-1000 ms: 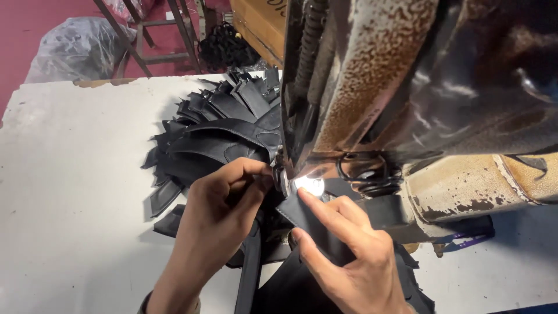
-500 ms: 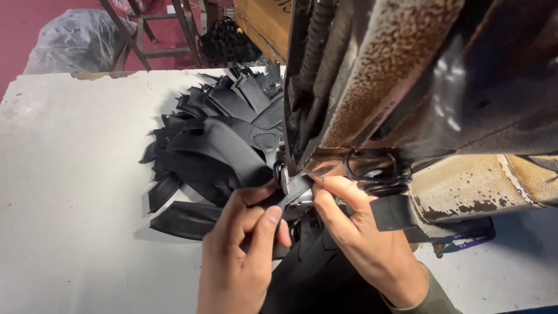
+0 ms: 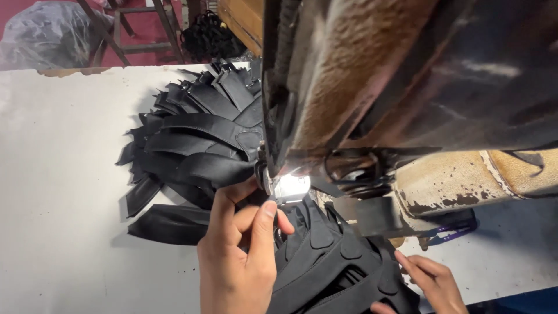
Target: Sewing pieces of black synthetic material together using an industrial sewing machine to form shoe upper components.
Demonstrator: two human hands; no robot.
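The fingers of the left hand are curled in toward the lit spot under the old sewing machine, thumb and forefinger closed together on the edge of a black strap piece right at the presser foot; the exact pinch is partly hidden by the knuckles. The little lamp glare sits just at three o'clock of those fingertips. Down at five o'clock from there, the right hand lies with its fingers stretched out and fairly flat, not gripping, its tips touching the edge of a heap of black stitched pieces that fills the space between the two hands. From the needle area out toward nine and eleven o'clock, a fan of cut black straps spreads across the pale surface, overlapping one another, with one long piece lying loose at eight o'clock. The machine's rusty, cream-painted arm runs off toward three o'clock. Beyond the surface's far edge, at twelve o'clock, stand wooden stool legs on a red floor, with a bundled plastic bag at eleven o'clock.
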